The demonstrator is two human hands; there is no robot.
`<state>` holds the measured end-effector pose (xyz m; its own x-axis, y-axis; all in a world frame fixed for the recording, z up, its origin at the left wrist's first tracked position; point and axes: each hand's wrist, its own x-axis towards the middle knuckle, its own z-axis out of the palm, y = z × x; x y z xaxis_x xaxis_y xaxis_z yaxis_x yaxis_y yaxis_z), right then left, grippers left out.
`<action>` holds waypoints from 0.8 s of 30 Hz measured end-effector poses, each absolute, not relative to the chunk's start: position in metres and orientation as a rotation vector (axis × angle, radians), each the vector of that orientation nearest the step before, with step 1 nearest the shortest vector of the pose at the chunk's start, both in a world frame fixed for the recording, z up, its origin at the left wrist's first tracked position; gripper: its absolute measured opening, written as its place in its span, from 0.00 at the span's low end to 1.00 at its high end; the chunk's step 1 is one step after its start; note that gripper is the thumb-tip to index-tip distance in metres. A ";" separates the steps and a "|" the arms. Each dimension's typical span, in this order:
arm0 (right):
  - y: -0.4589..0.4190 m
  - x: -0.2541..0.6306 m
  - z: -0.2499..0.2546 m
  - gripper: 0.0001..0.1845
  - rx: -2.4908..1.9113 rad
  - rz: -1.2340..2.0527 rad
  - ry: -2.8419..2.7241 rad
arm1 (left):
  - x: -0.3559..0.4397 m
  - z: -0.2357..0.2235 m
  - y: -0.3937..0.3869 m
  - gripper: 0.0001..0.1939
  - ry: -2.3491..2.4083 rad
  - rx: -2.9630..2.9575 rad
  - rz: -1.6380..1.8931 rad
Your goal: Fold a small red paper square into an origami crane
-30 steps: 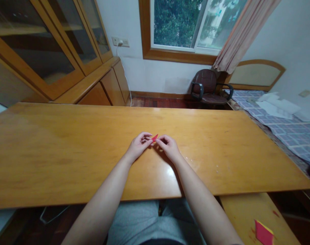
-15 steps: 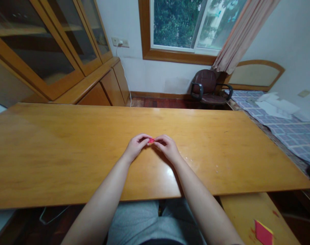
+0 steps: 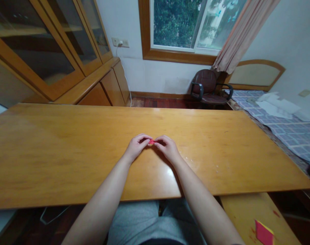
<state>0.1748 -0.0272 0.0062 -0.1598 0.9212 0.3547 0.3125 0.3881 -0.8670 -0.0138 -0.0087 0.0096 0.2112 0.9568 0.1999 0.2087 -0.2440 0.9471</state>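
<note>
A small piece of folded red paper (image 3: 151, 141), with a bit of yellow at its lower edge, is pinched between both hands just above the middle of the table. My left hand (image 3: 137, 145) grips its left side between thumb and fingers. On the opposite side, my right hand (image 3: 167, 146) pinches it with thumb and forefinger. The fingertips cover much of the paper, so its full shape is hidden.
The wooden table (image 3: 68, 146) spans the view. A red and yellow paper (image 3: 264, 232) lies on a lower wooden surface (image 3: 243, 207) at bottom right. Beyond are a brown armchair (image 3: 207, 85), a bed (image 3: 292, 129) and a glass-doored cabinet (image 3: 75, 68).
The red paper has turned from a pointed, slanted shape to a flatter one between the fingers. The left hand's fingers have closed nearer to the thumb. Little differs over the last half second.
</note>
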 end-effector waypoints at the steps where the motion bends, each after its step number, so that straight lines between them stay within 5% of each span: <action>1: -0.027 0.175 0.006 0.03 -1.098 0.791 -1.686 | -0.013 0.010 -0.009 0.09 1.115 1.608 1.112; 24: -0.027 0.175 0.009 0.03 -1.105 0.810 -1.624 | -0.009 0.015 -0.013 0.09 1.005 1.780 1.178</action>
<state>0.1755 -0.0273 0.0088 -0.1130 0.9308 0.3477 0.2824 0.3656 -0.8869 -0.0087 -0.0133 0.0155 0.2635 0.9013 0.3439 0.1974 -0.3994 0.8953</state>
